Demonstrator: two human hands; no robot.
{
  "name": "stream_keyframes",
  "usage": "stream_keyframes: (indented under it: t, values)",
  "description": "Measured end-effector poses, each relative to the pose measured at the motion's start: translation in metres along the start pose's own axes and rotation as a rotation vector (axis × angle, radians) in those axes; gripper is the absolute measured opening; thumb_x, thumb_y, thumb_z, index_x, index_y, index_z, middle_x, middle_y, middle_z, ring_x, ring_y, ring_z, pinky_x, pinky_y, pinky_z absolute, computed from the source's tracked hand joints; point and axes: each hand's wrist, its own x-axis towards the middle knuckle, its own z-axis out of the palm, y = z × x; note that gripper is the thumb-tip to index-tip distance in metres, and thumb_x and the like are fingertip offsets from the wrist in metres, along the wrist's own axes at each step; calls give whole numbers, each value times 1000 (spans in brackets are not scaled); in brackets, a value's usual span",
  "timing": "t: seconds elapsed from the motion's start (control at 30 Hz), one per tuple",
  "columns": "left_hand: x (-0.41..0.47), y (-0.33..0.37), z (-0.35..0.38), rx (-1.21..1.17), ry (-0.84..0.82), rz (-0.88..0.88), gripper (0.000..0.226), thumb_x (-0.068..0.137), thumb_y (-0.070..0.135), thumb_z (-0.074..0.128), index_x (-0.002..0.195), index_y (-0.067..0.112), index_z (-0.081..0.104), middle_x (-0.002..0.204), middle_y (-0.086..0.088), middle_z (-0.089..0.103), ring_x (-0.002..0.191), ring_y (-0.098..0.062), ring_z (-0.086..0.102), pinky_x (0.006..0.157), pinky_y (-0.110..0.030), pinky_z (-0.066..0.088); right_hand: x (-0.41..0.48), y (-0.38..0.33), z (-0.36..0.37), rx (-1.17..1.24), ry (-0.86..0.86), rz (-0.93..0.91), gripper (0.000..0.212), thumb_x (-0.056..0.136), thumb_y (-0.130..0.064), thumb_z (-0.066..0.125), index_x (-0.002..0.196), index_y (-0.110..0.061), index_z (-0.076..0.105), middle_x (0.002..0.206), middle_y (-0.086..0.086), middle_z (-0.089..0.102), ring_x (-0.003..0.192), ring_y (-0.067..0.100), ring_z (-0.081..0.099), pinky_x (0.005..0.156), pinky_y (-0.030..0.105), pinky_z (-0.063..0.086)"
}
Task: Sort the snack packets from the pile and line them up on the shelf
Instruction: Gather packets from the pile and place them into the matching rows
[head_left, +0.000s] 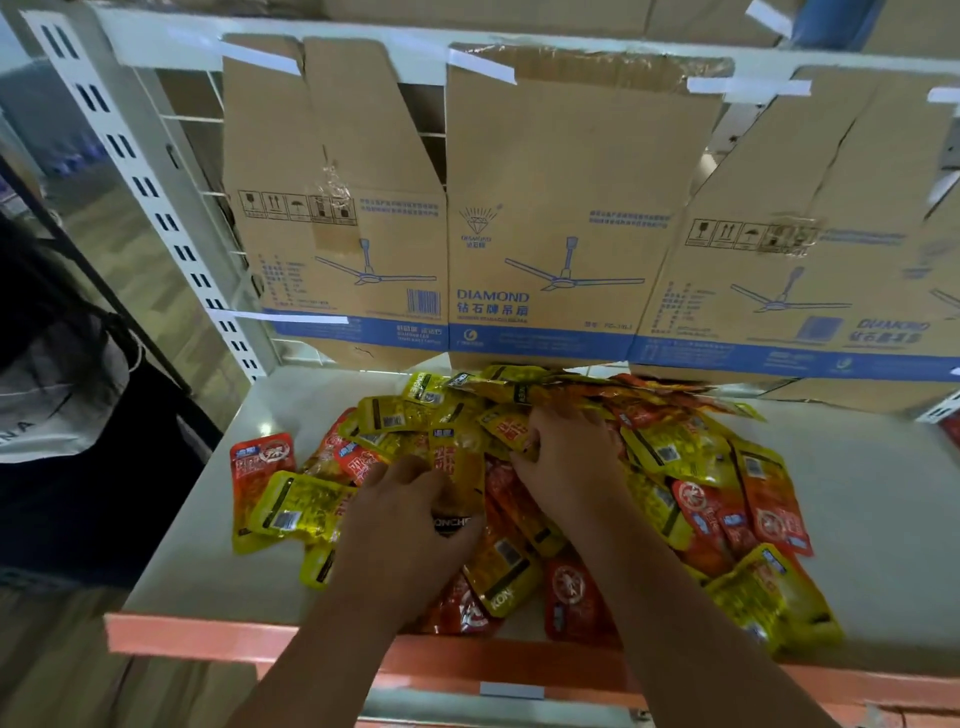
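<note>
Red packet (262, 462): flat at 9 o'clock of the pile (670, 457)
Left hand (410, 514): on the pile at 7 o'clock, fingers over a yellow packet (453, 460); whether it grasps, cannot tell
Pile: red and yellow jumbled mid-shelf (171, 571)
Right hand (566, 452): fingers buried near the pile's centre; grip hidden, cannot tell
Advice: lift top packets of one colour only, then line them along the bare board at 3 o'clock

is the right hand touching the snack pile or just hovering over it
Touching. The head view shows the right hand lying on the pile, its fingers pressed down into the packets with no gap.
</note>
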Motion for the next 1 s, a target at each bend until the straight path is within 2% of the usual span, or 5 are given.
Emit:
stream_keyframes:
  t: [0.13,0.27,0.53,0.73,1.0]
  values:
    - [11,13,10,73,-56,-48,66,69,76,61,117,31,67,123,2,65,111,-27,54,86,-39,48,-23,15,-7,27,54,-1,29,77,-41,73,79,-30,46,96,-8,53,100,24,51,84,41,47]
    - [12,12,23,45,-35,-80,60,72,68,61,118,29,64,143,-3,55,121,-32,50,93,-47,51,-40,25,-7,-61,-20,48,31,77,-47,72,86,-32,46,104,-7,48,109,26,48,91,45,46]
    - [21,11,28,26,18,-8,47,74,61,48,97,24,65,100,-3,65,92,-33,59,82,-43,49,-37,12,8,-17,83,33,28,76,-41,70,92,-21,59,112,3,61,105,32,54,86,51,50]
    - [17,15,19,-195,214,108,40,67,32,83,102,18,70,101,0,66,93,-26,59,81,-38,47,-54,24,-10,116,308,39,29,72,-33,78,74,-25,50,80,-13,49,81,16,47,76,37,44]
    - [3,53,-3,-332,180,173,43,77,46,67,117,28,63,115,9,58,99,-15,48,80,-30,43,-79,61,-43,237,363,136,30,78,-44,80,89,-26,58,85,-9,57,80,20,56,68,35,49]
